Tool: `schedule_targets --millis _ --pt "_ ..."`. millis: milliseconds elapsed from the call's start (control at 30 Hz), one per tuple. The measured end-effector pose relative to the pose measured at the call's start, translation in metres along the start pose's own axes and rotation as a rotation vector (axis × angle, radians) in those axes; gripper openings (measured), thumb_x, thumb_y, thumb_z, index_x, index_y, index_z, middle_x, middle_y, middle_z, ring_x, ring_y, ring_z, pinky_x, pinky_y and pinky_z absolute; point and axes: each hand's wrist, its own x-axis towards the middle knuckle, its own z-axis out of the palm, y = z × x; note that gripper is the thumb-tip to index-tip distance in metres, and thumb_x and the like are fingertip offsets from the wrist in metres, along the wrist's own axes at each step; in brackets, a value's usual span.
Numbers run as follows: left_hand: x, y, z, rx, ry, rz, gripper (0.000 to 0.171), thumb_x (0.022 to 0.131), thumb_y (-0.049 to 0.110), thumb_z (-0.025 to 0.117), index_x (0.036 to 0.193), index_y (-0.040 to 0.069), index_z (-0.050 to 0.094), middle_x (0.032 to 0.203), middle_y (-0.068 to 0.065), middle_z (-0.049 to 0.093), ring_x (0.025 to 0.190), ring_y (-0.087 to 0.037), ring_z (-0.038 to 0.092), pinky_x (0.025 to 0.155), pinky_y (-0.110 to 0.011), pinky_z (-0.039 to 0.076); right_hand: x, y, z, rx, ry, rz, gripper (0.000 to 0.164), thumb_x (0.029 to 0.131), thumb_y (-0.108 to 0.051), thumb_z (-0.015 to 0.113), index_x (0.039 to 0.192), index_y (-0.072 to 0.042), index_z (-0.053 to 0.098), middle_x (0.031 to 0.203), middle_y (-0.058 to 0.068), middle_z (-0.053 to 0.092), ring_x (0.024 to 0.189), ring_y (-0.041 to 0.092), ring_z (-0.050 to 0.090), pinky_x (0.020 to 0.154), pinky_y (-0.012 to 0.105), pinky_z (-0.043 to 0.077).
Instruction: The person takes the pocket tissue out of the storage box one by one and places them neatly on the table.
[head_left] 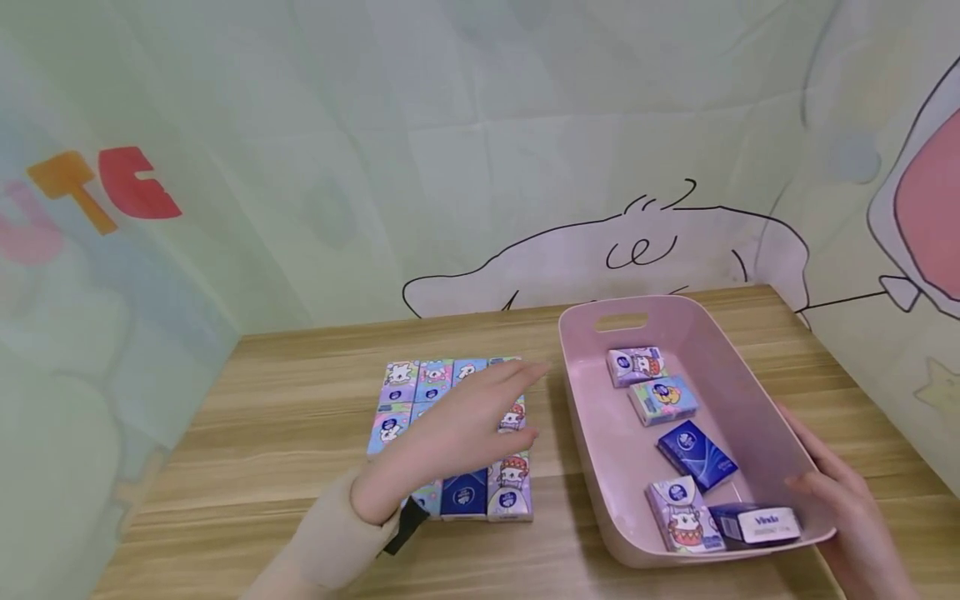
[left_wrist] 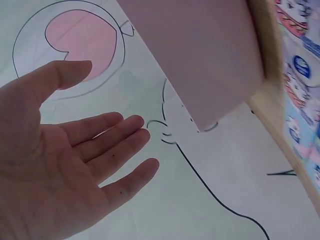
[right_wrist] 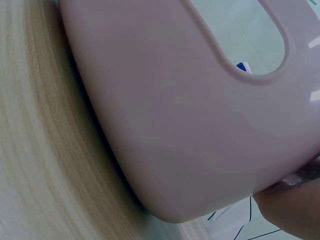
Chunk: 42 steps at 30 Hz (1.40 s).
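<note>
My left hand (head_left: 453, 425) hovers over a block of small tissue packs (head_left: 388, 427) laid in rows, hiding several of them. Its fingers are extended and spread, and its palm holds nothing in the left wrist view. At the right, my right hand (head_left: 851, 504) grips the rim of a pink plastic bin (head_left: 738, 375) near its front right corner, thumb over the edge. Inside the bin lie several tissue packs: a purple one (head_left: 636, 367), a light blue one (head_left: 666, 400), a dark blue one (head_left: 697, 454), another purple one (head_left: 684, 517) and a Vinda pack (head_left: 757, 525) on its side.
The wooden table (head_left: 285, 417) extends left of the packs and behind them. A printed cloth backdrop (head_left: 337, 208) with cartoon drawings hangs along the back and both sides. The bin's handle slot (right_wrist: 250, 35) shows close up in the right wrist view.
</note>
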Motion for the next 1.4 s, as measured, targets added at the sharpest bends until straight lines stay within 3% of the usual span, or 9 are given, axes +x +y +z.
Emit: schedule_targets --millis 400,567,833,900,1000,1067,1133,1400 --pt "0.051 0.022 0.000 -0.007 -0.063 0.112 0.066 0.092 0.034 0.061 0.149 0.017 0.034 0.152 -0.003 0.041 0.139 -0.020 0.040 0.116 -0.035 0.034 -0.003 -0.001 -0.004 0.010 0.037 0.018 0.069 0.094 0.010 0.024 0.154 -0.024 0.018 0.143 -0.029 0.043 0.119 -0.008 0.051 0.086 0.014 0.047" --pt "0.073 0.038 0.002 0.032 -0.152 0.122 0.062 0.093 0.035 0.060 0.148 0.015 0.038 0.152 -0.001 0.041 0.141 -0.016 0.039 0.115 -0.032 0.035 -0.005 0.000 -0.006 0.016 0.035 0.018 0.070 0.094 0.011 0.024 0.154 -0.024 0.017 0.142 -0.029 0.044 0.119 -0.008 0.051 0.085 0.014 0.047" --pt "0.106 0.065 -0.002 0.142 -0.293 0.220 0.053 0.093 0.034 0.059 0.140 0.010 0.049 0.141 -0.001 0.054 0.131 -0.012 0.049 0.110 -0.021 0.039 -0.004 0.001 -0.008 0.006 0.063 0.040 0.070 0.095 0.010 0.026 0.154 -0.026 0.019 0.139 -0.031 0.046 0.116 -0.010 0.051 0.083 0.013 0.047" --pt "0.113 0.073 -0.004 0.137 -0.303 0.209 0.050 0.094 0.036 0.058 0.137 0.011 0.052 0.134 0.000 0.058 0.123 -0.010 0.055 0.104 -0.019 0.043 -0.004 0.001 -0.008 0.004 0.066 0.043 0.070 0.095 0.010 0.026 0.154 -0.026 0.019 0.138 -0.032 0.047 0.116 -0.011 0.051 0.082 0.013 0.048" --pt "0.124 0.085 -0.001 0.142 -0.316 0.176 0.028 0.093 0.040 0.057 0.105 0.015 0.065 0.096 0.006 0.065 0.090 -0.005 0.061 0.080 -0.015 0.049 -0.004 0.001 -0.008 0.002 0.065 0.044 0.070 0.095 0.010 0.026 0.154 -0.026 0.018 0.138 -0.032 0.046 0.115 -0.010 0.051 0.082 0.014 0.048" --pt "0.131 0.094 0.003 0.147 -0.334 0.140 0.027 0.092 0.042 0.057 0.083 0.017 0.059 0.077 0.009 0.056 0.072 -0.004 0.056 0.066 -0.016 0.047 -0.004 0.002 -0.009 0.003 0.065 0.046 0.070 0.095 0.010 0.026 0.154 -0.027 0.018 0.138 -0.032 0.046 0.115 -0.010 0.052 0.082 0.014 0.048" --pt "0.139 0.102 0.010 0.190 -0.356 0.107 0.034 0.091 0.046 0.057 0.072 0.020 0.050 0.068 0.009 0.048 0.064 -0.005 0.051 0.058 -0.020 0.045 -0.003 0.002 -0.009 0.008 0.060 0.041 0.070 0.094 0.010 0.026 0.154 -0.026 0.018 0.138 -0.031 0.047 0.115 -0.010 0.052 0.082 0.014 0.048" --pt "0.168 0.130 0.058 0.326 -0.451 -0.005 0.027 0.084 0.054 0.061 0.098 0.031 0.065 0.089 0.017 0.060 0.080 0.000 0.056 0.072 -0.019 0.047 -0.002 0.004 -0.009 0.078 0.007 0.003 0.071 0.093 0.013 0.022 0.154 -0.024 0.020 0.140 -0.026 0.047 0.118 -0.006 0.052 0.086 0.015 0.048"
